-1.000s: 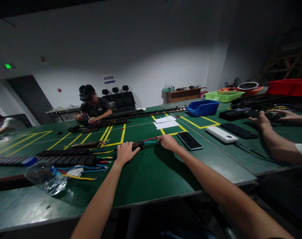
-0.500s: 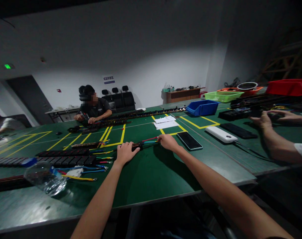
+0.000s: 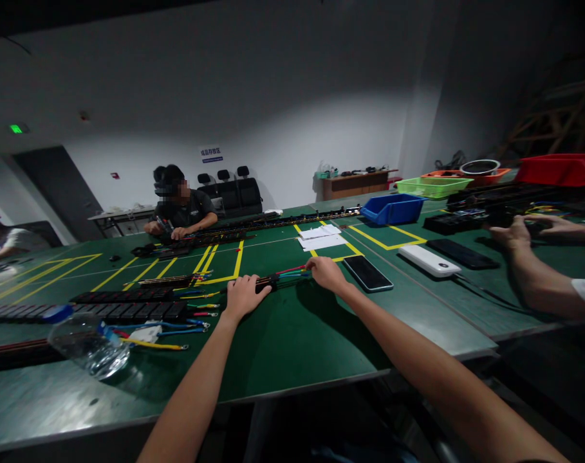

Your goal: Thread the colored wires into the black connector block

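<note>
A dark cable chain lies on the green table, its end held under my left hand, whose fingers wrap over it. Red, blue and green wires come out of that end toward the right. My right hand pinches the wires near their tips with thumb and fingers; the tips themselves are partly hidden. To the left of my left hand lie several more black cable chains with coloured wires ending in ring terminals.
A tilted water bottle stands at the left front. A phone lies beside my right hand, then a white power bank. White papers and a blue bin are behind. A co-worker's hands work at the right; another person sits across.
My right hand has shifted very slightly at the wire ends, and a little more of the green wire shows. My left hand stays in place on the cable chain.
</note>
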The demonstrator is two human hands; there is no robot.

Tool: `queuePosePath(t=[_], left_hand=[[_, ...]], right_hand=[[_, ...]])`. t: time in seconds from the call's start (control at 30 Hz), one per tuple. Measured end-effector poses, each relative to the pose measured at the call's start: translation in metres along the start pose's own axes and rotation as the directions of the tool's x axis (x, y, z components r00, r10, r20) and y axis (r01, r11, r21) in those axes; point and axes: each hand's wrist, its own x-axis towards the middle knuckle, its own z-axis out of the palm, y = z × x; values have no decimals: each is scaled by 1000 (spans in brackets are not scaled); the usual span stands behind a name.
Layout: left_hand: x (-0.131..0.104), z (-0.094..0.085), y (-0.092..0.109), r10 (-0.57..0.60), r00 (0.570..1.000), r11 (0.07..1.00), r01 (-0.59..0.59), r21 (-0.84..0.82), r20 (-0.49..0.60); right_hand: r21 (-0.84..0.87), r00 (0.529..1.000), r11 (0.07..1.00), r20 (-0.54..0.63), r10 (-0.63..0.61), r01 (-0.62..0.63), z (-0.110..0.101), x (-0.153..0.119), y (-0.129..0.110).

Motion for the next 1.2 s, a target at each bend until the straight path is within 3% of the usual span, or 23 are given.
queuePosePath(t=[0.13,0.33,0.53,0.6,0.9,1.1,1.2], left_hand=[[1,2,-1,6,1000,1000,-7,-12,-12],[2,4,-2,7,999,1000,-7,3,-34],[0,2,-1,3,1000,1000,-3,17,-24],[0,1,0,0,1000,1000,0,22,-24],[0,1,-1,5,1000,1000,-5,-1,-12],[0,0,0,-1,1000,1000,1,6,1],[0,0,0,-1,1000,1000,1,8,-7]], right_hand=[[17,999,1000,-32,6,-5,0,2,1],[-36,995,999,102,4,0,3,-2,1],[31,997,999,-81,-6,9,-4,-1,-3],[37,996,999,-95,-4,8,-5,-1,-3],[-49,989,998,146,35,-28,3,-4,-3],[116,998,993,-63,30,-22,-1,-1,-3],[239,979,968,-204,-30,80,-2,2,-5]])
